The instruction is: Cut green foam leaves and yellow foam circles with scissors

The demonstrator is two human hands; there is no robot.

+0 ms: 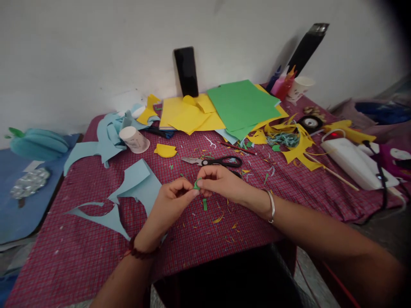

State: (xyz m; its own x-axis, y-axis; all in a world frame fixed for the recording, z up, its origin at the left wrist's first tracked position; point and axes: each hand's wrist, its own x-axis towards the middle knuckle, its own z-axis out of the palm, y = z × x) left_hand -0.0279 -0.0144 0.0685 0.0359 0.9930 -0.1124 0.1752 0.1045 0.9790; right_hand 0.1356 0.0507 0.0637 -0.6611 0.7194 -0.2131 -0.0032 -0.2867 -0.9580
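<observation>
Between the fingertips of both hands is a small piece of green paper (197, 184). My left hand (173, 201) pinches its lower left side, and my right hand (221, 182) grips it from the right. Fingers cover part of it, so its full shape is hidden. Just beyond my right hand lie scissors (218, 161) with black handles, their blades pointing left. A small green paper strip (205, 204) rests on the checked cloth below my hands. Light blue paper offcuts (138, 184) lie left of my left hand, and a folded yellow paper piece (165, 150) is farther back.
A phone (186, 72) leans on the wall behind yellow sheets (192, 115) and green sheets (245, 107). A paper cup (133, 139) stands at left. On the right are a yellow glue gun (349, 130), a white power strip (358, 162) and cables. Paper scraps litter the red checked tablecloth (80, 252).
</observation>
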